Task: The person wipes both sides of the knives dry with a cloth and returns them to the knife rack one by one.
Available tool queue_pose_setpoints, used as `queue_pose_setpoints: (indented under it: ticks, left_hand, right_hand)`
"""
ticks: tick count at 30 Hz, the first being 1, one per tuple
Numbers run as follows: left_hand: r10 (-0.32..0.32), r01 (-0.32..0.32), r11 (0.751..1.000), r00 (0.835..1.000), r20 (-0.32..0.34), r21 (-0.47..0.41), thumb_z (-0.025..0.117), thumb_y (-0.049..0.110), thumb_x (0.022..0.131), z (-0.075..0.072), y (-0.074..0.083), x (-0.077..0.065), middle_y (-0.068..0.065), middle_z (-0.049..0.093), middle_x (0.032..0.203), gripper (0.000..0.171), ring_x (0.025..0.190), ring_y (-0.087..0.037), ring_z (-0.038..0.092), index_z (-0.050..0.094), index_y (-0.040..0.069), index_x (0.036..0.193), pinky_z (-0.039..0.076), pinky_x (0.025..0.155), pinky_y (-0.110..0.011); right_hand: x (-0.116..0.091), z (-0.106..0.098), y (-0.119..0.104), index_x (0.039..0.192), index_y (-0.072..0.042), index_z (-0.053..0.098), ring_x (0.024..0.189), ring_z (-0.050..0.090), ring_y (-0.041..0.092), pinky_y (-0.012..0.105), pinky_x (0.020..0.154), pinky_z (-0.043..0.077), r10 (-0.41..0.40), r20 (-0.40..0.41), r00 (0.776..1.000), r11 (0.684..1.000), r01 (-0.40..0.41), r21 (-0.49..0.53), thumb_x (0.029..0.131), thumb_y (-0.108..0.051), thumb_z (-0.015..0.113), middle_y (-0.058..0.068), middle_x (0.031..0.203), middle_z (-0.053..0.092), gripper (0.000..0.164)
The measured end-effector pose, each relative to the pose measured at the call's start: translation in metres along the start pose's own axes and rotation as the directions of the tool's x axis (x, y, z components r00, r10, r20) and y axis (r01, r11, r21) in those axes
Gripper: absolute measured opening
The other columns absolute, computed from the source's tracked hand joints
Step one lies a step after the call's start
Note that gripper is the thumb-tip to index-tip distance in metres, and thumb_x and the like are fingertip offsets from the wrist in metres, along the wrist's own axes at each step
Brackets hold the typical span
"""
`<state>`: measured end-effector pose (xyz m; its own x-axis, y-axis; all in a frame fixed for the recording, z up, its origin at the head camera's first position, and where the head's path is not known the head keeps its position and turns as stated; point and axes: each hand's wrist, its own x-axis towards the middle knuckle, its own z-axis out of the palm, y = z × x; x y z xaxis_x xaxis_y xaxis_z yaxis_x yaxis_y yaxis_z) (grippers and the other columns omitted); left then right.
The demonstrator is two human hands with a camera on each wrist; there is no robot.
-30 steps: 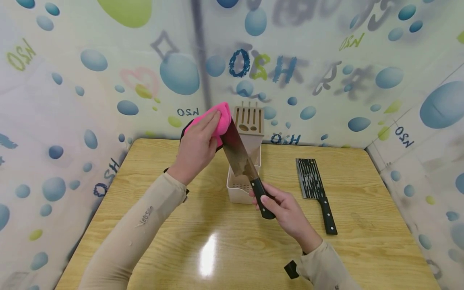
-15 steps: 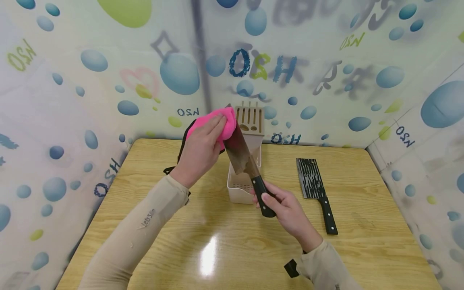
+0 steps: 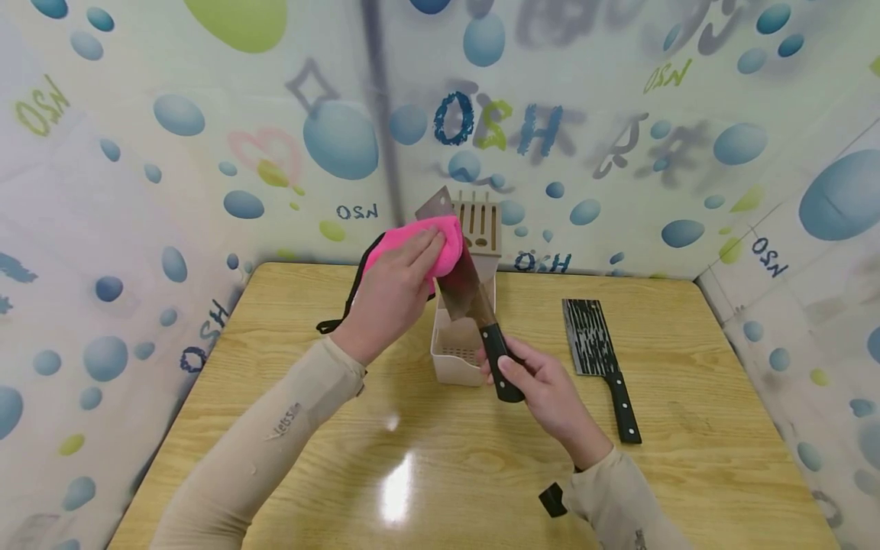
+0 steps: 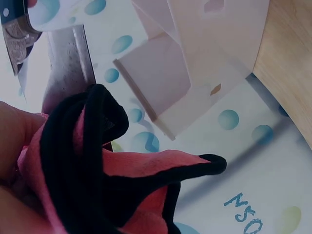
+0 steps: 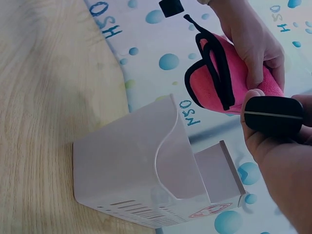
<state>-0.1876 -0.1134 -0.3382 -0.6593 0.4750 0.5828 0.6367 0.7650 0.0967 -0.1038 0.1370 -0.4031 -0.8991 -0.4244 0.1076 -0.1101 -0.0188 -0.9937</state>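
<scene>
My right hand (image 3: 543,389) grips the black riveted handle of a cleaver (image 3: 464,286), its broad steel blade slanting up and to the left. A pink cloth (image 3: 450,244) with black trim is folded over the middle of the blade. My left hand (image 3: 388,298) holds that cloth against the steel, fingers on top; the blade's end with a small hole sticks out above. In the left wrist view the cloth's trim (image 4: 97,122) bunches beside the thumb, and the handle shows at the top left corner. The right wrist view shows the handle's butt end (image 5: 273,117) inside the right fist.
Behind the held blade stands a beige knife holder (image 3: 457,374) with a slotted top (image 3: 484,225). A second cleaver (image 3: 591,336), its blade black-patterned, lies on the wooden table (image 3: 687,367) at the right. A printed fabric wall (image 3: 584,76) encloses the table's back and sides.
The left hand and cloth have slid down the blade toward the handle, uncovering the blade's far end. The right hand has risen slightly, still gripping the cleaver.
</scene>
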Motion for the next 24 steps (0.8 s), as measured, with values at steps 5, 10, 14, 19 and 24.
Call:
queue_pose_setpoints:
  ticks: [5, 10, 14, 19, 24]
  left_hand:
    - [0.030, -0.030, 0.999, 1.000, 0.006, 0.017, 0.066, -0.007, 0.092, 0.001, 0.004, -0.001, -0.020, 0.056, 0.149, 0.056, 0.135, -0.033, 0.058, 0.056, -0.002, 0.146, 0.051, 0.108, -0.046]
    - [0.047, -0.048, 0.998, 0.998, 0.032, 0.031, 0.067, -0.008, 0.092, 0.000, 0.008, -0.003, -0.019, 0.055, 0.150, 0.057, 0.136, -0.033, 0.057, 0.055, -0.001, 0.147, 0.050, 0.110, -0.044]
    - [0.058, -0.059, 0.998, 0.997, 0.043, 0.032, 0.068, -0.007, 0.091, 0.001, 0.012, -0.004, -0.019, 0.055, 0.151, 0.059, 0.137, -0.032, 0.056, 0.054, -0.001, 0.148, 0.049, 0.111, -0.044]
    - [0.062, -0.065, 0.997, 0.997, 0.056, 0.048, 0.072, -0.006, 0.090, 0.001, 0.016, -0.006, -0.018, 0.053, 0.152, 0.062, 0.139, -0.032, 0.054, 0.053, -0.001, 0.149, 0.049, 0.111, -0.044]
    - [0.062, -0.068, 0.996, 0.994, 0.093, 0.065, 0.075, -0.002, 0.090, 0.001, 0.020, -0.007, -0.017, 0.051, 0.154, 0.066, 0.141, -0.031, 0.052, 0.050, 0.000, 0.151, 0.048, 0.112, -0.044]
  right_hand:
    - [0.002, -0.001, 0.000, 0.150, 0.008, 0.046, 0.105, 0.067, 0.021, 0.026, 0.091, 0.059, -0.006, 0.000, 1.000, 1.000, 0.006, 0.013, 0.112, -0.012, 0.043, 0.038, 0.129, 0.056, 0.043]
    - [0.004, -0.001, 0.000, 0.151, 0.007, 0.044, 0.105, 0.066, 0.020, 0.028, 0.092, 0.059, -0.004, -0.006, 1.000, 1.000, 0.004, 0.016, 0.112, -0.011, 0.043, 0.038, 0.130, 0.056, 0.044]
    - [0.005, -0.001, -0.002, 0.152, 0.008, 0.044, 0.108, 0.067, 0.024, 0.030, 0.094, 0.059, 0.009, -0.013, 1.000, 1.000, -0.009, 0.020, 0.112, -0.012, 0.043, 0.038, 0.131, 0.056, 0.044]
    - [0.006, -0.001, -0.004, 0.151, 0.008, 0.044, 0.110, 0.067, 0.028, 0.034, 0.096, 0.059, 0.026, -0.019, 0.999, 0.999, -0.025, 0.022, 0.112, -0.012, 0.042, 0.036, 0.132, 0.057, 0.044]
    - [0.007, 0.000, -0.005, 0.149, 0.008, 0.046, 0.108, 0.068, 0.023, 0.031, 0.095, 0.059, 0.025, -0.032, 0.999, 0.999, -0.024, 0.028, 0.112, -0.012, 0.043, 0.026, 0.128, 0.062, 0.043]
